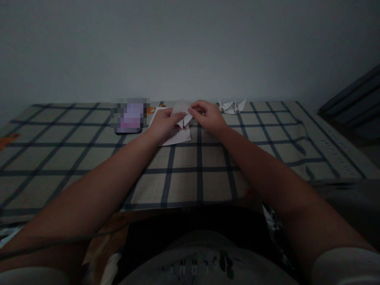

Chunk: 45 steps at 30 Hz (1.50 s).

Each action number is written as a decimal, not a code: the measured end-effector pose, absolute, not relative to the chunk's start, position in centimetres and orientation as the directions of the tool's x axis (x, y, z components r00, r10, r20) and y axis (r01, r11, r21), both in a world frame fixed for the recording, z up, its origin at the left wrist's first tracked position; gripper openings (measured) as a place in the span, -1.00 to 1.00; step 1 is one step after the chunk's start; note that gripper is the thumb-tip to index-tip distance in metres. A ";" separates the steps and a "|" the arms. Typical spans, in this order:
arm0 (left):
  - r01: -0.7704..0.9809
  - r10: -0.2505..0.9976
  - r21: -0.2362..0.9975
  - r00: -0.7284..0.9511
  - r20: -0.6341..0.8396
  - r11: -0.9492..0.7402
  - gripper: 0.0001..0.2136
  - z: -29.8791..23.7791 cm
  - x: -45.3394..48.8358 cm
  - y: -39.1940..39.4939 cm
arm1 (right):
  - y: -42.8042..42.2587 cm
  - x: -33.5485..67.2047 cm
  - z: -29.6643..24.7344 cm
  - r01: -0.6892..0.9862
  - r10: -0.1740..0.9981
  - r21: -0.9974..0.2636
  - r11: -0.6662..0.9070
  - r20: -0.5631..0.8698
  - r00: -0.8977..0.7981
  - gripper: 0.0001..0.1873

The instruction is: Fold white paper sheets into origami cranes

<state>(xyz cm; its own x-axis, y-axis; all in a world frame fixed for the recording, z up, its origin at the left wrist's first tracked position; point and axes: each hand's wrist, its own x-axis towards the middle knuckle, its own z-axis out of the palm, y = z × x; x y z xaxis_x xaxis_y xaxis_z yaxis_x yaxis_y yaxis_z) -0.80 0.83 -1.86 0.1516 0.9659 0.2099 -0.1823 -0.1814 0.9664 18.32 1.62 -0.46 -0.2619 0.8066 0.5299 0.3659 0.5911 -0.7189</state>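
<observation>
Between my two hands is a small piece of folded white paper [186, 120], with creased flaps pointing down. My left hand [166, 123] pinches its left side between thumb and fingers. From the right, the fingertips of my right hand [206, 114] grip its upper right edge. Beneath the left hand lie flat sheets of white paper [178, 137] on the tablecloth. Just beyond my right hand stand folded paper cranes [233, 107], close together. Dim light hides the finer folds.
A checked tablecloth [184, 186] covers the table, which meets a plain wall [190, 47] at the back. Left of the papers lies a phone [130, 116] with a lit, blurred screen. A dark slatted object [353, 95] stands at the far right. A thin cable [59, 242] crosses near my left forearm.
</observation>
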 end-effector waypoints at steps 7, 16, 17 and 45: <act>-0.197 0.973 0.968 0.137 0.183 -0.155 -0.71 -1.3 -1.0 0.5 | 2.5 18.8 -0.7 0.100 0.902 -0.925 0.367 0.328 -0.280 -0.51; -0.215 0.973 0.963 0.128 0.193 -0.163 -0.70 -0.7 -1.0 0.0 | 2.3 18.8 -0.7 -0.038 0.924 -0.976 0.216 0.217 -0.316 -0.53; -0.214 0.973 0.963 0.125 0.193 -0.164 -0.69 -0.7 -1.0 -0.1 | 2.2 18.9 -0.7 -0.049 0.919 -0.978 0.205 0.209 -0.334 -0.52; -0.122 0.950 0.969 0.204 0.237 -0.216 -0.68 -0.9 -0.8 0.3 | 2.7 18.2 -1.1 -0.047 0.903 -0.969 0.243 0.243 -0.353 -0.69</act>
